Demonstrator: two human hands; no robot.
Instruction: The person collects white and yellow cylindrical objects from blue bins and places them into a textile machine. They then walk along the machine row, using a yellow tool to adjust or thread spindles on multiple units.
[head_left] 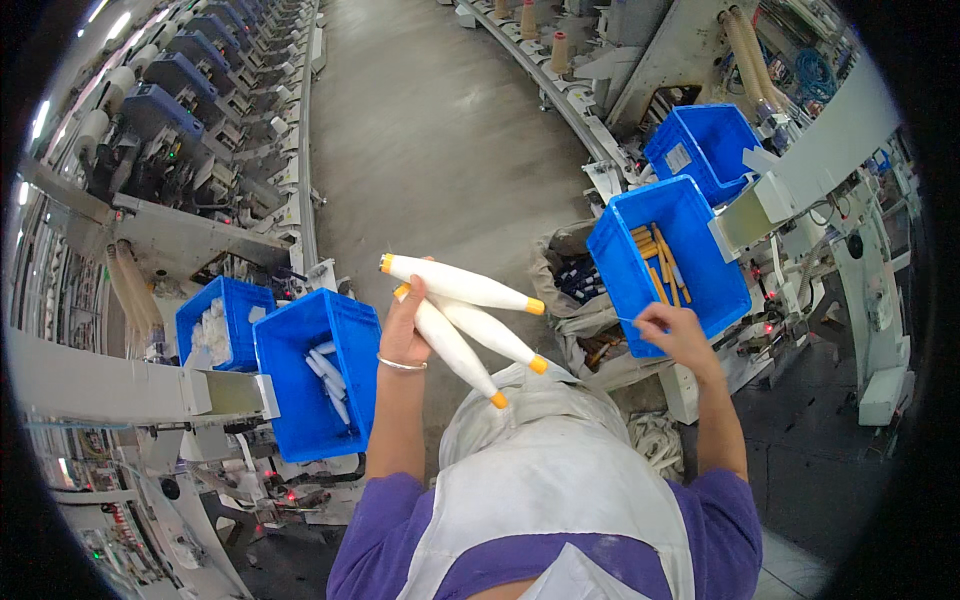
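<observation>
My left hand [404,335] is closed around the ends of three bobbins wound with white yarn [462,282], fanned out in front of my apron. Their exposed tips are yellow and point right and toward me. To the right, the fingers of my right hand [680,335] are pinched together at the near edge of a large blue bin [722,290]. A thin pale thread [627,320] seems to run from these fingertips to the left. Inside that bin lie several yellow-orange bobbin tubes [655,255], a few with some yarn on them.
At left, a blue bin [268,395] holds several white bobbins, beside a smaller blue bin [240,335] with white material. Another blue bin [735,140] stands far right. A cloth sack [552,270] contains dark bobbins. Textile machines [165,100] line both sides of the aisle [430,120].
</observation>
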